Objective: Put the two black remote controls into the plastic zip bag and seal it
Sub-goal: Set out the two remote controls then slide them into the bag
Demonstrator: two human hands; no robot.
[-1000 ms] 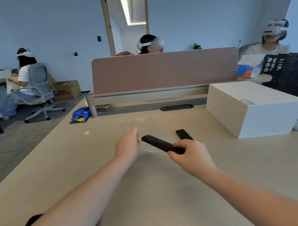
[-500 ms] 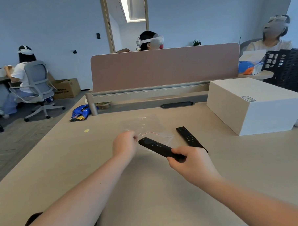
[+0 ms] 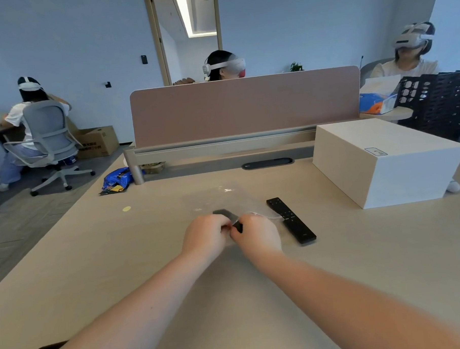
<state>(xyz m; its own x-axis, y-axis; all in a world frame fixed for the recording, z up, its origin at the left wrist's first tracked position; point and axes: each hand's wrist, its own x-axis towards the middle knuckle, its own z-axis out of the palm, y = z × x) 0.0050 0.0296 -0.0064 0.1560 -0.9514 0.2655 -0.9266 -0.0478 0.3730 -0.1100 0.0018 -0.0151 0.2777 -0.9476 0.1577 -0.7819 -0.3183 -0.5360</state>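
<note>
A clear plastic zip bag (image 3: 222, 195) lies flat on the beige desk, hard to see against it. My left hand (image 3: 205, 234) pinches the bag's near edge. My right hand (image 3: 256, 235) grips the near end of one black remote control (image 3: 226, 214), whose far end lies partly inside the bag under the film. My two hands touch at the bag's mouth. The second black remote control (image 3: 291, 219) lies flat on the desk just right of my right hand, apart from it.
A large white box (image 3: 386, 162) stands at the right. A pink divider panel (image 3: 244, 105) closes off the desk's far edge. A blue snack wrapper (image 3: 117, 179) and a small yellow dot (image 3: 126, 208) lie at the left. People sit beyond.
My right hand has pushed the held remote forward and left so its far end sits under the bag's film. Both hands have come together at the bag's mouth. The second remote has not moved.
</note>
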